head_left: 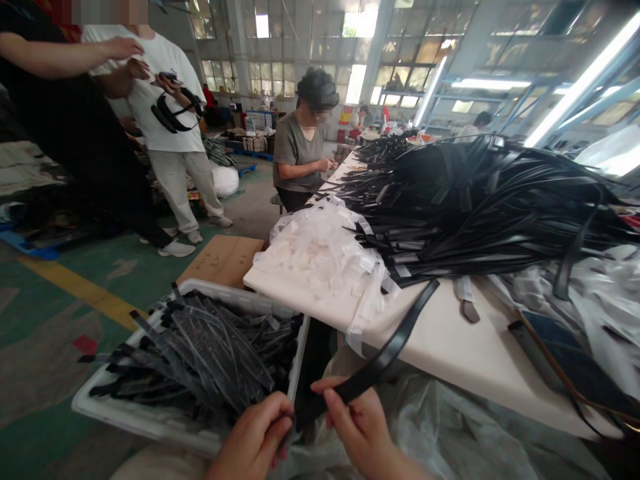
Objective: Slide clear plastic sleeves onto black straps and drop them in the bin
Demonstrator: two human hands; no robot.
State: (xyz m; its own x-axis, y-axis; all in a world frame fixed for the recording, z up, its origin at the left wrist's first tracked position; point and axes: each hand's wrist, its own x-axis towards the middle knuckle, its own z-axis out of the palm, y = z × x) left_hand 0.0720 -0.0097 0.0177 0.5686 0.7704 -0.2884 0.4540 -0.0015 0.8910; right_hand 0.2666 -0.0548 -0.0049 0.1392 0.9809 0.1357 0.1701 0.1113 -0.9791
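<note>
My left hand [257,437] and my right hand [357,423] both pinch the near end of one long black strap [395,343] at the bottom of the view. The strap runs up and to the right over the white table's edge [450,347] toward a big heap of black straps [480,200] on the table. Just left of my hands stands a white bin [165,423] filled with several black straps.
A pile of white plastic strips [325,257] lies on the table's left corner. A cardboard box [223,260] sits behind the bin. One person sits working at the table's far end [300,150]; two people [165,113] stand at the left. Clear plastic sheeting [450,427] hangs below the table.
</note>
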